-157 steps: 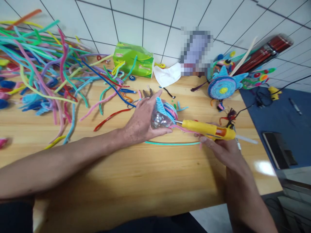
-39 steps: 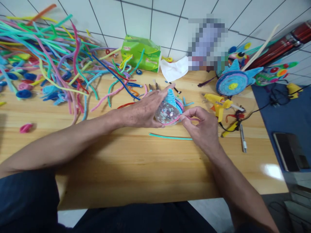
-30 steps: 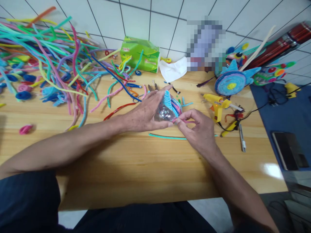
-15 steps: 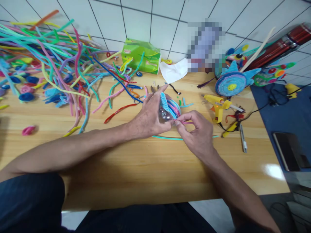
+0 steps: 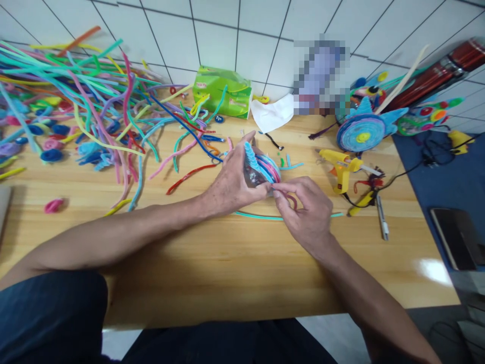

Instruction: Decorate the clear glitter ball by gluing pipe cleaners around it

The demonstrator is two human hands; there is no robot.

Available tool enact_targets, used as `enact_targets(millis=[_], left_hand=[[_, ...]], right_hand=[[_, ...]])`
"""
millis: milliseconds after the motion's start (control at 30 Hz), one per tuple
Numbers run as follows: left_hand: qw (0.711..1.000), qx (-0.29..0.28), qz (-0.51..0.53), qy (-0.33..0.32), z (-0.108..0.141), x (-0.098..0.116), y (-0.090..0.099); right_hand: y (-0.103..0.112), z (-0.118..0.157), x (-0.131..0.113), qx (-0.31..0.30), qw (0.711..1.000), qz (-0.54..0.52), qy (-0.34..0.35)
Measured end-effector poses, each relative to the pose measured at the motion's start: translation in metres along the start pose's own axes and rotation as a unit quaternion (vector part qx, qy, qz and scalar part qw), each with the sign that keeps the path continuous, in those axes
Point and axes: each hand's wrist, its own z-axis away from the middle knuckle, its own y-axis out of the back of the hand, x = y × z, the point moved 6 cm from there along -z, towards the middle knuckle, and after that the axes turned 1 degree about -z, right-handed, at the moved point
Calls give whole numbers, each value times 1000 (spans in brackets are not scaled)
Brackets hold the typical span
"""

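Note:
My left hand (image 5: 233, 179) is closed around a clear plastic piece (image 5: 253, 177) that looks like part of a bottle. Blue, pink and pale pipe cleaners (image 5: 268, 164) are wound round it, and a light-blue zigzag pipe cleaner (image 5: 251, 155) stands along its near side. Pinched between the thumb and forefinger of my right hand (image 5: 305, 210) is a thin pink pipe cleaner (image 5: 294, 202), its end at the lower right edge of the wound piece. My left thumb presses at that same spot. A turquoise pipe cleaner (image 5: 257, 216) lies on the table below both hands.
Many loose pipe cleaners (image 5: 94, 101) heap up at the left. Behind my hands stands a green tissue pack (image 5: 222, 93). At right are a yellow glue gun (image 5: 343, 167), a utility knife (image 5: 382, 217), a round blue fish-like craft (image 5: 361, 132) and a red flask (image 5: 435, 76).
The pink pipe cleaner now curls in a loop below my right fingers, where it stuck out straight before. The wound piece has tilted slightly in my left hand. The view has shifted a little.

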Motion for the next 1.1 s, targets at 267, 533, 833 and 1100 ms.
enact_targets(millis=[267,533,833,1100], left_hand=[[1000,4,17,8,3,-4,0],[999,5,26,-21,4,-3,0],[1000,-16,13,10,5,-4,1],[997,-21,62,30,7,-10,0]], right_hand=[[-1,6,-1,1,1000,-24,5],[-8,10,1,8,999,-42,-3],[-7,9,3,10,999,-39,-11],[-6,10,1,24,999,-34,14]])
